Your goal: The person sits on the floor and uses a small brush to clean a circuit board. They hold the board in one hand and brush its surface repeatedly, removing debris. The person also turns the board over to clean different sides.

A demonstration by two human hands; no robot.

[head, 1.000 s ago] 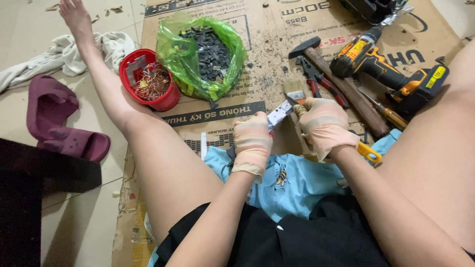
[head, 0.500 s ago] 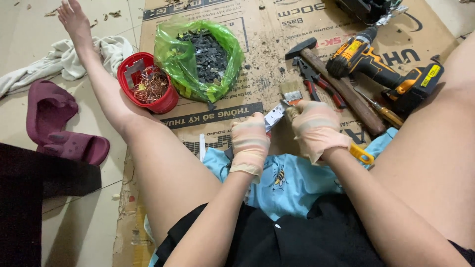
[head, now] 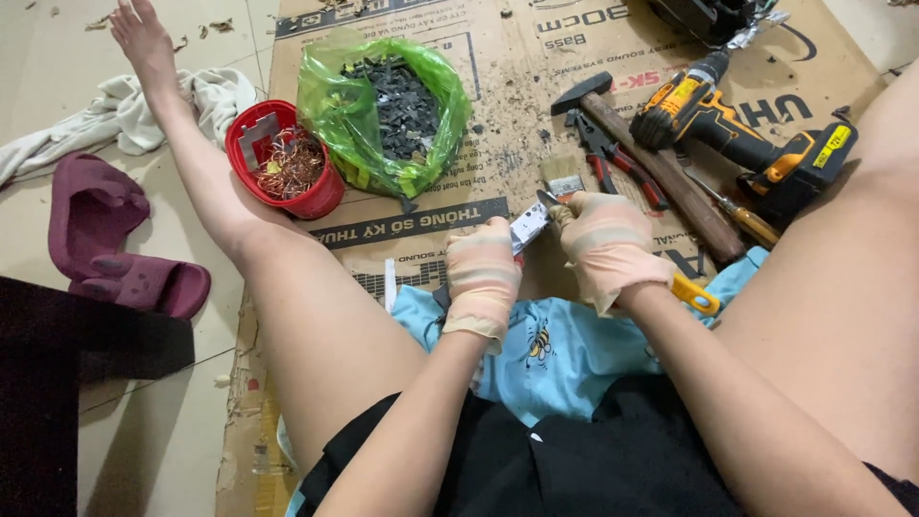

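Over the last second the two gloved hands have barely shifted, so the work looks to be mid-step: the left hand [head: 481, 278] is clenched around a small silvery metal piece [head: 528, 228], held above the cardboard sheet [head: 498, 124] just past the light blue cloth [head: 565, 345] on the lap, while the right hand [head: 605, 247] pinches what may be a slim tool at the piece's tip, too hidden to name. Close ahead lie a small paintbrush [head: 562, 178], red-handled pliers [head: 617, 168], a hammer [head: 651, 163] and a yellow-and-black cordless drill [head: 742, 134]. To the left stand a green bag of dark scraps [head: 388, 110] and a red tub of copper wire [head: 282, 163], all within reach but crowding the space.
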